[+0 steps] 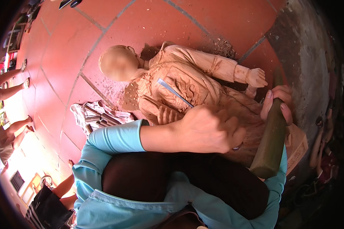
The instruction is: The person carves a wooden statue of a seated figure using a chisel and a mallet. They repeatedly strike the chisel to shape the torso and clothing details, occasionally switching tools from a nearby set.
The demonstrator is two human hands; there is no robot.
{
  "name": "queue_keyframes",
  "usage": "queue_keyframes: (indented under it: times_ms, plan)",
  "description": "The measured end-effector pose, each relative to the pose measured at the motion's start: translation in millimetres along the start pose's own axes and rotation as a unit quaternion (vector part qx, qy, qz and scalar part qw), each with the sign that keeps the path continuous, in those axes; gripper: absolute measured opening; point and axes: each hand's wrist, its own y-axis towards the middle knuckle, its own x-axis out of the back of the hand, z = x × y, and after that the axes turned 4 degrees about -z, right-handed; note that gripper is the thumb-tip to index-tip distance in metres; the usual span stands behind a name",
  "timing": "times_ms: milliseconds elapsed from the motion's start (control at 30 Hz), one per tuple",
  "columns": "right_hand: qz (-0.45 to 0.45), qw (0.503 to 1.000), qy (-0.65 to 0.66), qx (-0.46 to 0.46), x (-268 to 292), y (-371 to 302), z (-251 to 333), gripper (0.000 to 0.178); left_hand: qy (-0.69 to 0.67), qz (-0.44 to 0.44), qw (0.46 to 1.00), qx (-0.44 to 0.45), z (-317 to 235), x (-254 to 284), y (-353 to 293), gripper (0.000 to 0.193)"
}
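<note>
A carved wooden figure (179, 76) lies on its back in front of me, head to the left, with a dragon-like relief on its chest. My left hand (212, 129) is closed round a chisel (174, 91); its handle is mostly hidden in the fist. The flat metal blade points up and left over the figure's chest. Whether its tip touches the wood, I cannot tell. At the right, my right hand (277, 103) grips the narrow upper end of a greenish-brown wooden mallet (269, 145). The mallet's thick end hangs toward my knee, apart from the chisel.
Several dark-handled tools (99, 116) lie on a striped cloth (78, 112) left of the figure. Wood shavings (223, 47) litter the red tiled floor (149, 19). Grey concrete (304, 49) borders the tiles at right. Other people's legs (11, 84) and a black bag (47, 210) are at left.
</note>
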Motion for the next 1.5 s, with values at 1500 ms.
queue_keyframes:
  times_ms: [1500]
  plan:
    - [0.029, 0.999, -0.019, -0.01, 7, -3, -9, 0.058, -0.156, -0.083, 0.984, 0.008, 14, -4, 23, 0.014]
